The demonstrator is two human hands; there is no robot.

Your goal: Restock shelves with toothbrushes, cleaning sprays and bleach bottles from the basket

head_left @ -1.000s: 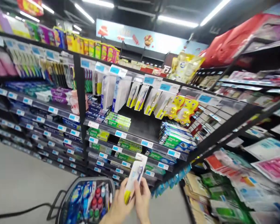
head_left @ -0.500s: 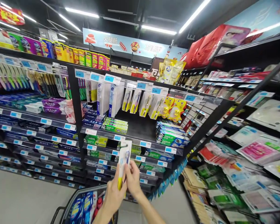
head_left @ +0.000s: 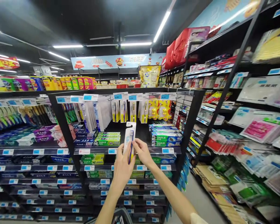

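Note:
Both my hands hold one white toothbrush pack [head_left: 130, 134] upright in front of the shelf. My left hand [head_left: 122, 168] grips its lower part from the left, fingers closed on it. My right hand [head_left: 142, 152] pinches its right edge. A blue-handled toothbrush shows through the pack. Just behind it hang rows of similar toothbrush packs [head_left: 121, 110] on pegs, and stacked green toothpaste boxes [head_left: 107, 139] lie on the shelf below.
A black shelving unit [head_left: 67, 146] with blue price tags fills the left and middle. Yellow duck-shaped packs [head_left: 157, 110] hang at the right of the pegs. Another rack [head_left: 247, 146] of flat packets lines the right. A basket rim [head_left: 121, 214] shows at the bottom.
My hands have raised the toothbrush pack from low over the basket up toward the hanging packs. The view has tilted up, so the basket has nearly left the frame.

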